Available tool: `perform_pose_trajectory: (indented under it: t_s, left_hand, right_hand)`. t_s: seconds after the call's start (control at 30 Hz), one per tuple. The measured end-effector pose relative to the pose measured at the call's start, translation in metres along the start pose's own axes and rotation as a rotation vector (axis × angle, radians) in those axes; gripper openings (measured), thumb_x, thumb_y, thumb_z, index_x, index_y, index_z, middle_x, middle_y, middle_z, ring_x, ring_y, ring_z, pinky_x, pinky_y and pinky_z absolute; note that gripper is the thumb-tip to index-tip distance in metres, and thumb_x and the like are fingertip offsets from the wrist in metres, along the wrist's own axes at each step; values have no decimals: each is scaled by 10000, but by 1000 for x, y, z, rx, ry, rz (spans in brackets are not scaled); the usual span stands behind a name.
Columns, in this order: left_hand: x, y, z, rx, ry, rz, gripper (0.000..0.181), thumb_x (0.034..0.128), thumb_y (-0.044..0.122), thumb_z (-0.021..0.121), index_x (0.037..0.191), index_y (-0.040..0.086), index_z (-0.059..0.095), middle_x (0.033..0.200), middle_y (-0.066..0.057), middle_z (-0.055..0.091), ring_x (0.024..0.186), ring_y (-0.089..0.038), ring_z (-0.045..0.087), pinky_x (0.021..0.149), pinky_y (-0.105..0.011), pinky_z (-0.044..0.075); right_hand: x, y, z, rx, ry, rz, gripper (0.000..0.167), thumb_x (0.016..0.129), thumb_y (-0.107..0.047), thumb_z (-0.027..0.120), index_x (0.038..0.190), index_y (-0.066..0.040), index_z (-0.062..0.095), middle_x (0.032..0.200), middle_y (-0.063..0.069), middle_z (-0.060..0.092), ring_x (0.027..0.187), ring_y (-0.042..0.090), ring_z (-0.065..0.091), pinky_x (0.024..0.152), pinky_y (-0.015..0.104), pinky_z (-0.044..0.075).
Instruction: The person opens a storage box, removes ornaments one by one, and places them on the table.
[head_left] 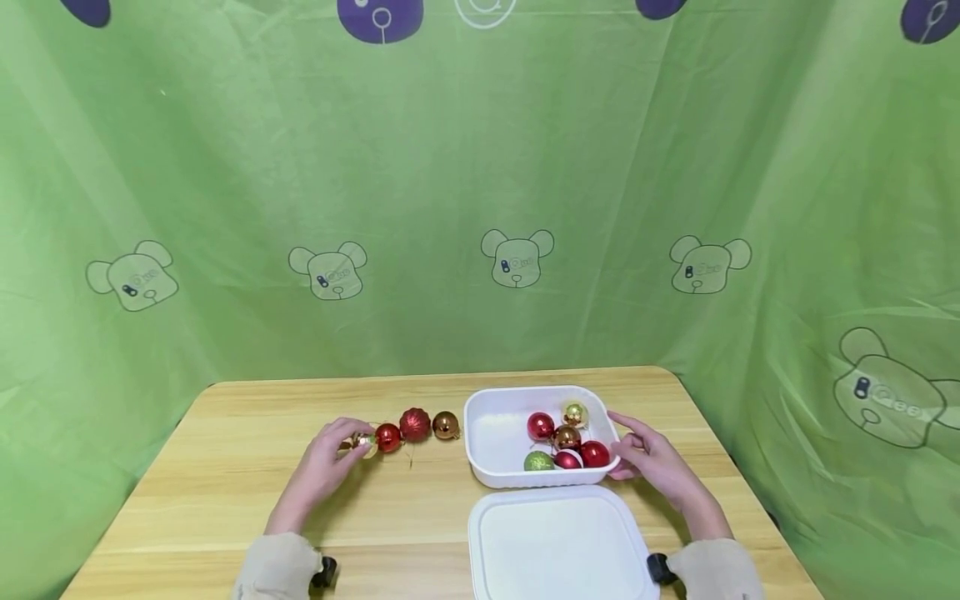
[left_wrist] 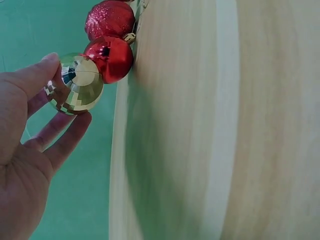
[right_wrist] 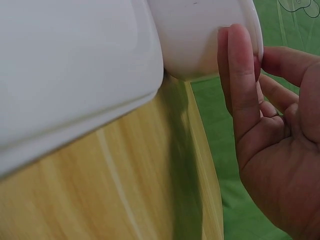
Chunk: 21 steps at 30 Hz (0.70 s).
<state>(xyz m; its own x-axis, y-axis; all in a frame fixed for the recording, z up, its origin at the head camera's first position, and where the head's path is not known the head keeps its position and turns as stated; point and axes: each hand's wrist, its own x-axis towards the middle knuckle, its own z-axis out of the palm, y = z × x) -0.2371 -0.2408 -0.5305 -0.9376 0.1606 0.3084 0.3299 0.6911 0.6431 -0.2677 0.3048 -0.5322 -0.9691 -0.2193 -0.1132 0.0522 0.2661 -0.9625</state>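
Note:
My left hand (head_left: pixel 324 468) holds a shiny gold faceted ball (left_wrist: pixel 80 84) between thumb and fingers, at the left end of a row of baubles. Touching it is a smooth red ball (head_left: pixel 387 437), followed by a ridged glittery red one (head_left: pixel 415 425) and a bronze one (head_left: pixel 446 426). A white box (head_left: pixel 495 477) stands right of the row, with several red, gold, bronze and green balls in its right part. At the box's right end, my right hand (head_left: pixel 663 471) grips the wall, its fingers (right_wrist: pixel 242 75) against the outside.
A white lid (head_left: pixel 562 542) lies flat on the wooden table (head_left: pixel 405 517), just in front of the box. Green cloth (head_left: pixel 420 325) with bear-head prints hangs behind the table and along both sides.

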Motion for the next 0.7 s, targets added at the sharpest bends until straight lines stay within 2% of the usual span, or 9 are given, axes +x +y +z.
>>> perform_pose_trajectory:
  t_s: [0.47, 0.7]
  left_hand:
    - [9, -13, 2, 12, 0, 17, 289, 949, 103, 736, 1237, 88, 708, 1272, -75, 700, 1213, -311, 625, 1087, -570, 501]
    - [12, -15, 3, 13, -4, -5, 284, 952, 100, 732, 1235, 85, 707, 1273, -96, 697, 1220, -332, 623, 1094, -584, 491]
  right_hand:
    - [-1, -2, 0, 5, -6, -6, 654, 1053, -32, 543, 1629, -22, 235, 988, 177, 604, 844, 242, 738, 794, 363, 662]
    - [-1, 0, 0, 1, -4, -1, 652, 1051, -27, 539, 1629, -23, 237, 993, 177, 617, 840, 243, 735, 794, 363, 661]
